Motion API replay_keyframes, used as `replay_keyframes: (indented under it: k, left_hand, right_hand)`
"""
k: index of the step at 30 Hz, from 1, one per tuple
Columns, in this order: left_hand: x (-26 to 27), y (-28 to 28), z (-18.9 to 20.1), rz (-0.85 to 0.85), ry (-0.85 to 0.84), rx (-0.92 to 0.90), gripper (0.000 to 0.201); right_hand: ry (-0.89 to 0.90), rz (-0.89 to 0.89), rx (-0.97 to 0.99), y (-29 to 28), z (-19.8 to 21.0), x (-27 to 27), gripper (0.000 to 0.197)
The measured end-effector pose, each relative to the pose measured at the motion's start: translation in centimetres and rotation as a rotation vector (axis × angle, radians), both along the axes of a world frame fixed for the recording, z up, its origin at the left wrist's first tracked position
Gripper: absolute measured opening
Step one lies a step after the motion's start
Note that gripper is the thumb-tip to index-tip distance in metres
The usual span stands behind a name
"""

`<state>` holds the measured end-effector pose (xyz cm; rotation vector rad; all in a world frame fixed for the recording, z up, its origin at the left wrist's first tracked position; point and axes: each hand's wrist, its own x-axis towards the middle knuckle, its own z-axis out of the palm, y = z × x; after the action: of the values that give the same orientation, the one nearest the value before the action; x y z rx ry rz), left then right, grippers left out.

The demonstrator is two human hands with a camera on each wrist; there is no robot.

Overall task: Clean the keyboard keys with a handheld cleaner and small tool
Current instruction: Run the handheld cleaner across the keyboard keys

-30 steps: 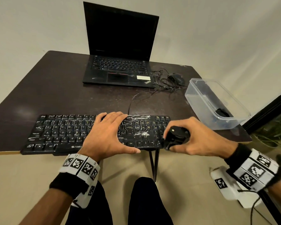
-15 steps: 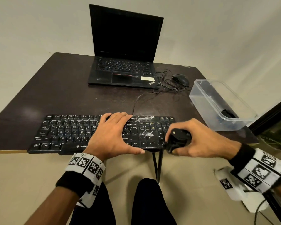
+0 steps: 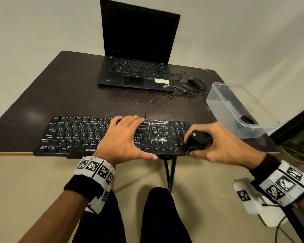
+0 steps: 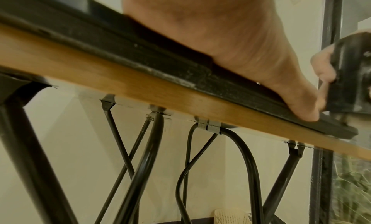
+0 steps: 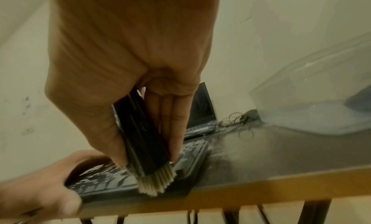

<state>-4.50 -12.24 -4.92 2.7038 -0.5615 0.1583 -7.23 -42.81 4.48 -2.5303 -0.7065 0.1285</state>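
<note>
Right at the keyboard's (image 3: 74,135) right edge, bristles (image 5: 156,182) touch keys.

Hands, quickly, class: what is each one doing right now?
Left hand: open, fingers flat, pressing on the keyboard.
Right hand: closed around the black brush, bristles on the keys.

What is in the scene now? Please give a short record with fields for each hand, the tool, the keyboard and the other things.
left hand: flat on the keyboard, holding it steady
right hand: grips the cleaning brush
cleaning brush: black body, pale bristles on the keys at the right end
keyboard: black, at the table's near edge, white debris on it
table: dark top
others: open laptop, mouse, clear plastic container
</note>
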Motion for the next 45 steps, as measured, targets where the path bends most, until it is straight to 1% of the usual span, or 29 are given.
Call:
replay_keyframes:
  k: [2, 3, 6, 10, 13, 17, 19, 20, 21, 24, 25, 28, 32, 33, 36, 37, 40, 41, 44, 45]
  left_hand:
    - [0.0, -0.1, 0.0, -0.002, 0.0, -0.006, 0.14]
    - [-0.1, 0.0, 0.1, -0.001, 0.0, -0.001, 0.139]
    - [0.1, 0.0, 0.0, 0.007, 0.009, 0.011, 0.139]
    - [0.1, -0.1, 0.0, 0.007, 0.006, 0.013, 0.14]
    - [0.1, 0.0, 0.1, 0.011, 0.01, 0.017, 0.14]
    - [0.1, -0.1, 0.1, 0.002, -0.009, 0.02, 0.14]
    - [0.0, -0.1, 0.0, -0.003, -0.019, 0.024, 0.14]
    - [0.0, 0.0, -0.1, 0.001, -0.023, 0.021, 0.14]
    - [0.0, 0.0, -0.1, -0.001, -0.025, 0.022, 0.139]
    - [0.0, -0.1, -0.1, -0.001, -0.033, 0.025, 0.138]
    - [0.0, -0.1, -0.1, -0.004, -0.03, 0.026, 0.138]
    - [0.0, 0.0, -0.1, -0.006, -0.033, 0.019, 0.137]
    - [-0.1, 0.0, -0.2, -0.01, -0.04, 0.021, 0.137]
    - [-0.1, 0.0, -0.2, -0.015, -0.037, 0.025, 0.138]
    - [0.1, 0.0, -0.3, -0.012, -0.04, 0.02, 0.138]
    - [0.1, 0.0, -0.4, -0.014, -0.041, 0.016, 0.138]
    - [0.0, 0.0, -0.3, -0.015, -0.044, 0.011, 0.136]
    - [-0.1, 0.1, -0.2, -0.016, -0.045, 0.013, 0.136]
    - [-0.1, 0.1, -0.2, -0.017, -0.044, 0.009, 0.135]
    - [-0.1, 0.1, -0.2, -0.019, -0.043, 0.01, 0.135]
  right_hand:
    - [-0.025, -0.07, 0.027, -0.2, 0.3, 0.7, 0.036]
    - [-0.028, -0.073, 0.033, -0.1, 0.3, 0.8, 0.036]
    - [-0.013, 0.015, -0.025, 0.4, 0.2, 0.5, 0.037]
    - [-0.05, -0.082, -0.016, -0.1, 0.7, 1.5, 0.035]
    - [0.0, 0.012, -0.021, 0.3, 0.4, 1.1, 0.036]
    - [-0.025, -0.093, -0.006, -0.5, 0.7, 1.7, 0.036]
    - [0.029, -0.019, -0.002, 0.0, 0.7, 1.1, 0.035]
    - [0.043, 0.043, -0.004, 0.4, 0.5, 0.8, 0.035]
    - [0.03, 0.065, -0.017, 0.6, 0.5, 0.7, 0.034]
    - [-0.029, -0.03, -0.034, 0.4, 0.7, 1.4, 0.034]
    - [-0.032, -0.031, -0.036, 0.5, 0.7, 1.4, 0.034]
    - [0.0, 0.062, -0.05, 1.6, 0.3, 1.1, 0.034]
    - [0.001, -0.055, -0.014, 1.6, 0.7, 2.1, 0.032]
    - [0.004, -0.033, -0.018, 1.8, 0.7, 1.9, 0.032]
    - [0.062, 0.105, -0.039, 3.0, 0.5, 0.8, 0.033]
    - [0.049, 0.1, -0.05, 3.1, 0.4, 0.9, 0.033]
    - [-0.062, 0.016, -0.072, 2.9, 0.6, 2.0, 0.031]
    - [-0.075, 0.025, -0.084, 3.0, 0.6, 2.0, 0.031]
    - [0.004, 0.13, -0.097, 3.3, 0.7, 1.3, 0.034]
    - [0.014, 0.128, -0.102, 3.3, 0.8, 1.4, 0.034]
